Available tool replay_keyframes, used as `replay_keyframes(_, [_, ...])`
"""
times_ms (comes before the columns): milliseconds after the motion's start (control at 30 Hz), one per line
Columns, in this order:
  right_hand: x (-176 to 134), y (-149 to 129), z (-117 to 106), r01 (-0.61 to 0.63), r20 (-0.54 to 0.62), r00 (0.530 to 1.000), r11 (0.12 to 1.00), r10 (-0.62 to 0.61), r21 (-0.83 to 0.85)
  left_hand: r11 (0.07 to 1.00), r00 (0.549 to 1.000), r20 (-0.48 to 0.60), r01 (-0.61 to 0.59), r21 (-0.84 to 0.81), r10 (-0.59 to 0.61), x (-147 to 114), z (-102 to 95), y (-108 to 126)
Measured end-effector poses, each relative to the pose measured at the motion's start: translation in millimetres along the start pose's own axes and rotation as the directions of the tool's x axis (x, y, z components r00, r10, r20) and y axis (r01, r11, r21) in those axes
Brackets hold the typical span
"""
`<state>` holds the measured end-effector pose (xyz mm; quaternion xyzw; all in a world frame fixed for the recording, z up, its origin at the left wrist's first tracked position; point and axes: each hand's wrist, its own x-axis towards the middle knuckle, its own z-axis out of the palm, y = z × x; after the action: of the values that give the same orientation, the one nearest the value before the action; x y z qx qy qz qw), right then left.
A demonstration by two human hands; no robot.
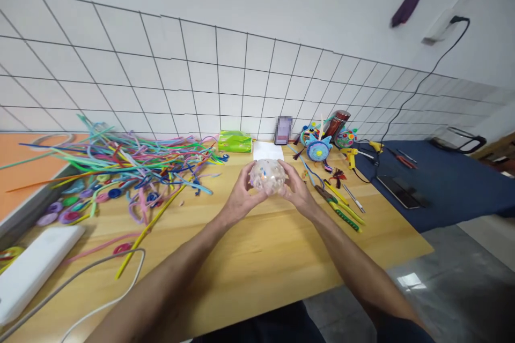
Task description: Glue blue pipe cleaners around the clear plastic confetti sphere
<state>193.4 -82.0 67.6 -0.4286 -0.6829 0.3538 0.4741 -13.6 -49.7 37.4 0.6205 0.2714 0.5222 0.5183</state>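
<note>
Between my two hands is a round, clear, lumpy ball (267, 176) with small coloured specks on or in it; what it is made of I cannot tell. My left hand (243, 193) grips its left side, fingers curved round the back and thumb at the lower front. On the right side my right hand (296, 188) holds it the same way. The ball is over the wooden table (257, 257), just in front of a white sheet of paper (267, 150). Whether it touches the tabletop is unclear.
Many coloured pipe cleaners (137, 158) lie heaped at the left, near a white box-shaped object (38, 270) and a cable. Behind stand a green tissue pack (235, 142) and a phone (284, 129). Rightward are a blue craft figure (318, 148), pliers (337, 208) and yellow glue gun (351, 158).
</note>
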Motion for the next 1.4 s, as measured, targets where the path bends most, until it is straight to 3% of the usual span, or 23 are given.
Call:
replay_keyframes(133, [-8.6, -4.6, 17.7, -0.041, -0.037, 0.999, 0.999, 0.040, -0.023, 0.935, 0.973, 0.084, -0.228, 0.272, 0.213, -16.8, -7.6, 1.5])
replay_keyframes(200, [-14.9, -5.9, 23.0, -0.006, -0.080, 0.997, 0.999, 0.003, -0.032, 0.921, 0.966, 0.108, -0.257, 0.294, 0.235, -24.8, -8.2, 4.3])
replay_keyframes(267, [-22.4, -7.8, 26.1, 0.050, -0.121, 0.991, 0.998, -0.054, -0.032, 0.966, 0.983, 0.096, -0.171, 0.193, 0.154, -33.2, -7.0, 8.4])
replay_keyframes(333, [-30.7, -10.8, 28.8, 0.112, -0.146, 0.982, 0.993, -0.118, -0.048, 1.000, 0.996, 0.086, -0.013, -0.025, 0.015, -41.3, -4.0, 13.3])
replay_keyframes(467, [-44.4, -17.0, 36.4, 0.224, -0.128, 0.959, 0.955, -0.251, -0.192, 0.863, 0.965, 0.159, 0.258, -0.435, -0.208, -52.7, 5.6, 22.4])
replay_keyframes(533, [-47.2, -18.2, 39.7, 0.248, -0.096, 0.955, 0.932, -0.281, -0.263, 0.809, 0.956, 0.152, 0.295, -0.509, -0.252, -54.5, 9.1, 23.7])
replay_keyframes(633, [-44.6, -16.8, 41.1, 0.230, -0.012, 0.971, 0.944, -0.240, -0.238, 0.812, 0.962, 0.055, 0.256, -0.524, -0.268, -52.3, 8.5, 18.0])
replay_keyframes(800, [-27.4, -8.7, 40.8, 0.081, 0.017, 0.997, 0.994, -0.080, -0.068, 0.919, 0.977, -0.041, 0.181, -0.350, -0.208, -41.5, -3.3, -2.2])
replay_keyframes(900, [-15.8, -0.7, 41.3, 0.078, 0.037, 0.996, 0.997, -0.077, -0.021, 0.975, 0.987, -0.091, 0.116, -0.191, -0.136, -35.5, -11.6, -7.7])
replay_keyframes(967, [-10.2, 6.2, 41.8, 0.082, 0.072, 0.994, 0.995, -0.086, 0.055, 1.000, 0.994, -0.109, 0.019, -0.009, -0.019, -32.6, -17.4, -8.5])
replay_keyframes(1067, [-6.4, 18.2, 43.5, 0.077, 0.082, 0.992, 0.985, -0.091, 0.156, 0.933, 0.975, -0.030, -0.202, 0.298, 0.220, -30.4, -25.7, -11.0])
replay_keyframes(1167, [-7.5, 31.1, 44.7, 0.102, 0.044, 0.993, 0.986, -0.108, 0.129, 0.857, 0.946, 0.067, -0.317, 0.406, 0.318, -32.4, -30.3, -17.0])
replay_keyframes(1233, [-10.2, 40.1, 44.2, 0.143, 0.007, 0.990, 0.989, -0.144, 0.042, 0.898, 0.967, 0.069, -0.255, 0.359, 0.247, -36.7, -30.2, -20.6])
replay_keyframes(1333, [-16.2, 53.3, 42.6, 0.225, -0.039, 0.972, 0.963, -0.233, -0.147, 0.995, 1.000, 0.013, 0.022, 0.101, -0.023, -44.5, -25.1, -22.3])
replay_keyframes(1400, [-20.8, 60.5, 42.7, 0.250, -0.048, 0.962, 0.938, -0.269, -0.238, 0.978, 0.983, 0.011, 0.185, -0.099, -0.185, -47.6, -19.7, -22.2])
